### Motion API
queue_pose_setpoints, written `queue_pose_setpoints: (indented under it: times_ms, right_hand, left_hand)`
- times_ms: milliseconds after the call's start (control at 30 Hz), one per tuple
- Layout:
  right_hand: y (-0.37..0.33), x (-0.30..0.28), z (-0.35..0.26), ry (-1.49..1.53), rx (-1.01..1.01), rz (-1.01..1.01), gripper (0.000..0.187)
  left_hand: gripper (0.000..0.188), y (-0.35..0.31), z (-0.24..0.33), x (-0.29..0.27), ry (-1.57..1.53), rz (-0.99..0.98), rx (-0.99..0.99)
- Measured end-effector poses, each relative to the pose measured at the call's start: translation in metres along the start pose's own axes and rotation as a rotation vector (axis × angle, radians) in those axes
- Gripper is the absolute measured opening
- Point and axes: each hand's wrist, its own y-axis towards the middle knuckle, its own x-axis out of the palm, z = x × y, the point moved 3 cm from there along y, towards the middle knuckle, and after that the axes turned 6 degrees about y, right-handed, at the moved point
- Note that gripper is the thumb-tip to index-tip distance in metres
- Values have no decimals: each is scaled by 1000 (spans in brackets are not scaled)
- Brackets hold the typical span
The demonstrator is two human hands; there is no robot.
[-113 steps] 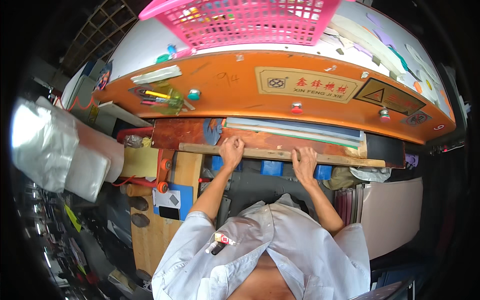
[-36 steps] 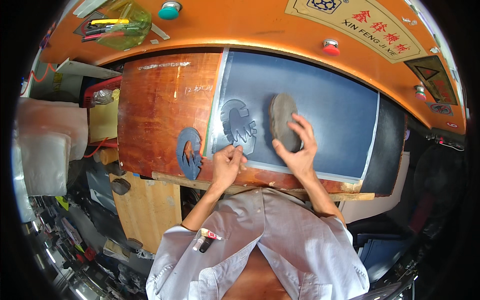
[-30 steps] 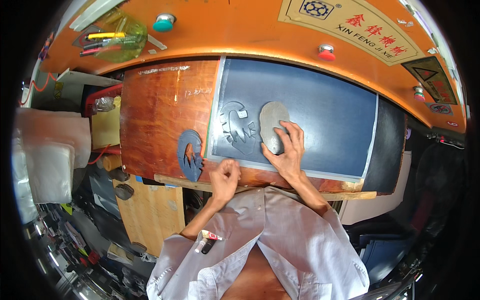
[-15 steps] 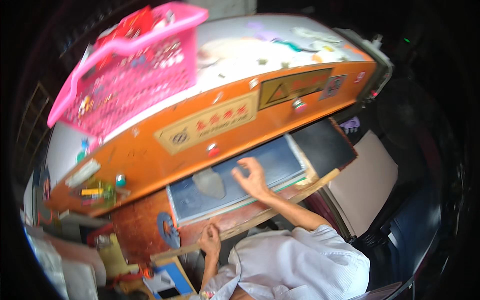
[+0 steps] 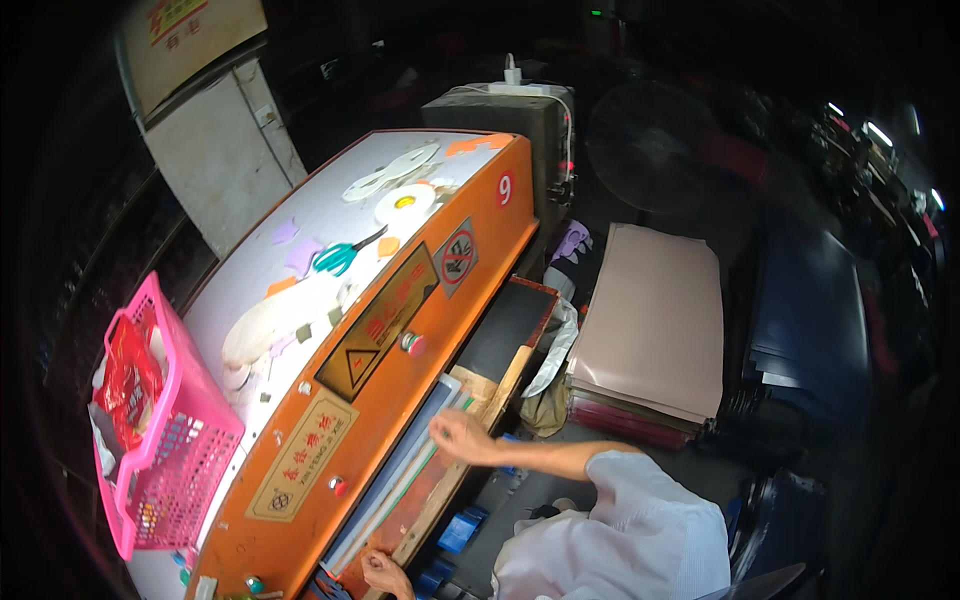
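Observation:
My right hand (image 5: 460,437) is curled closed over the wooden front edge, beside the right end of a long pale-edged tray (image 5: 392,487); whether anything is inside the fingers is hidden. Lower down, my left hand (image 5: 386,575) has bent fingers near the tray's near end, cut by the lower picture edge; what it grips, if anything, does not show. The tray lies mostly beneath the orange machine (image 5: 470,260), with only a narrow strip showing. A reddish-brown wooden ledge (image 5: 420,510) runs along its front.
A pink basket (image 5: 190,470) with a red packet stands on the machine's white top. Teal-handled scissors (image 5: 337,258), a tape roll (image 5: 402,204) and foam scraps lie there too. To the right are stacked beige sheets (image 5: 655,310) and dark blue sheets (image 5: 815,310).
The view has swung to the right. The tray's dark blue surface and the grey piece on it are out of sight under the machine. My right hand has gone from open to curled at the edge.

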Motion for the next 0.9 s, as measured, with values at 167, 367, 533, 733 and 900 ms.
queue_pose_setpoints:
  times_ms: [167,367,533,733,900]
  right_hand:
    - [-81,64,-4,-122,85,-255,23]
    - [-113,85,-8,-118,-57,-155,25]
    - [-100,93,4,-119,-36,-166,14]
    - [-122,65,-10,-138,54,-174,16]
    - [-153,47,-34,-353,76,-259,15]
  left_hand:
    - [29,7,-8,2,151,11,6]
    - [32,2,-4,-1,116,30,71]
    - [40,4,-12,5,43,-17,67]
    - [36,-31,-14,-1,-55,-45,68]
    - [25,-94,-2,-24,-144,-95,41]
